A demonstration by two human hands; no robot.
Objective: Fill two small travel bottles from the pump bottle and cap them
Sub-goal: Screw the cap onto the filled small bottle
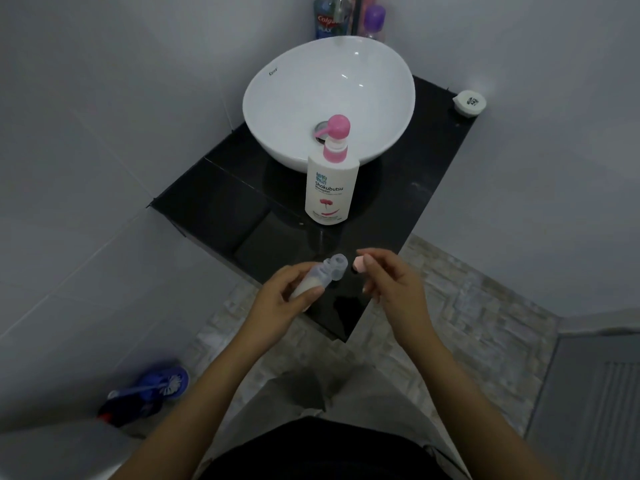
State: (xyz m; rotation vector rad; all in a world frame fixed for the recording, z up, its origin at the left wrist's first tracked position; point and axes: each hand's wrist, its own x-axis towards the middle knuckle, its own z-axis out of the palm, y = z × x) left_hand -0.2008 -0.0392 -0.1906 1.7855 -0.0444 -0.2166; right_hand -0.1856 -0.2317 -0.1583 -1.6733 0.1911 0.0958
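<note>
One white basin [329, 91] sits on a black counter [214, 199], a pink-topped pump bottle [331, 187] before it. Left hand [282, 299] grips a part-filled clear travel bottle [320, 277]; right hand [394, 282] pinches a pink cap [358, 262] beside its mouth.

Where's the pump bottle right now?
Head view, centre: the pump bottle stands upright on the black counter, just in front of the white basin, beyond both hands.
</note>
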